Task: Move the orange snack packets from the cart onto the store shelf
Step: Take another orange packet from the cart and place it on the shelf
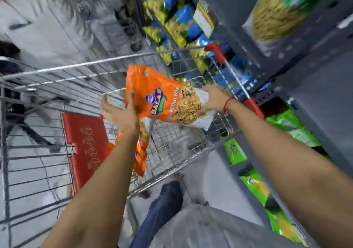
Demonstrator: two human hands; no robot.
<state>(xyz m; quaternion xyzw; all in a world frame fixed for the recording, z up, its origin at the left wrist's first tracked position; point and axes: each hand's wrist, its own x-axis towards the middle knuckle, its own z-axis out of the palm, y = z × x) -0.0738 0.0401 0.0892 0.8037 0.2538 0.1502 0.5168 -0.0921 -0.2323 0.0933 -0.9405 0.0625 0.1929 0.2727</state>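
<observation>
Head view: I saw left hand (119, 112) and right hand (214, 99) both gripping orange packet (162, 96) above cart (47, 70); shelf (305, 66) at 2 o'clock.

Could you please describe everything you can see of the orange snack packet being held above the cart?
The orange snack packet is a glossy, soft plastic pouch, orange at one end and white at the other, printed with a purple and yellow logo, the words "Mitha Mix" and a picture of the snack mix. It looks sealed and full. It is tilted, held above the wire cart. The left hand grips its orange end and the right hand its white end; nothing else touches it.
</observation>
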